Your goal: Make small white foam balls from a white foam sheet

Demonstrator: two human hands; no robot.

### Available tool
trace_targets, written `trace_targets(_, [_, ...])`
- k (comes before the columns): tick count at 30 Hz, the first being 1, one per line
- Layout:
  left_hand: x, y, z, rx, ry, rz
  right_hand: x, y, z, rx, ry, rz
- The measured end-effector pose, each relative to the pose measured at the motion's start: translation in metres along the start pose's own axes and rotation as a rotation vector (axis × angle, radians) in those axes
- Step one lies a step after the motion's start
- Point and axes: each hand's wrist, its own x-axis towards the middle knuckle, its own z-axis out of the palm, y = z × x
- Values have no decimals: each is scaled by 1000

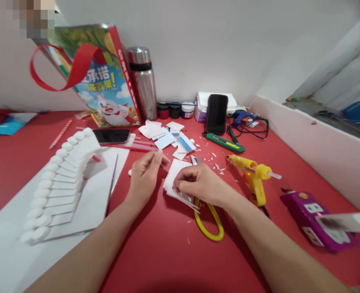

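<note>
- Key relation imo: the stack of white cards sits between the two hands, but it's really the right hand that's on it. Fingers are curled down onto the cards' upper face.
- Right grip: fingertips are bunched and touching the cards. Can't tell if they're pinching any or just pressing.
- Left hand is just off the stack's far-left side. Thumb is up by the fingertips, but no clue from this angle whether they meet or have something thin between them.
- So from the left hand, the cards lie to its right and a bit nearer the body. Short hop, I'd guess.
- Long axis of the stack? Can't call it, the right hand hides too much. The near edge slants from the left toward the near right, with a few layers fanned apart there.
- Watch the scissors: partly under the right hand, blades pointing away, yellow loops toward the body. Looks like an easy snag to me.
- White stepped model is well off to the left, so the left hand is nearer to it.
</note>
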Motion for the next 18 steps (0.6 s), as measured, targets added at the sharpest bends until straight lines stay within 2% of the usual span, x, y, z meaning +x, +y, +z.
trace_targets(3, [1,-1,0,-74,-74,-64,1,-3,-14,118,59,2])
trace_targets(6, [1,-1,1,-155,-124,-128,-3,-8,-18,151,116,-69])
trace_targets(8, [0,-2,1,-168,-78,-135,-8,-11,-13,13,50,-132])
trace_targets(13, [2,-6,0,-153,38,-132,-18,-12,16,-724,-154,-328])
trace_targets(15, [2,-6,1,-161,36,-128,-17,-9,23,-834,-181,-360])
trace_targets(18, [1,-3,1,-182,-18,-140,-15,-5,23,-759,-158,-346])
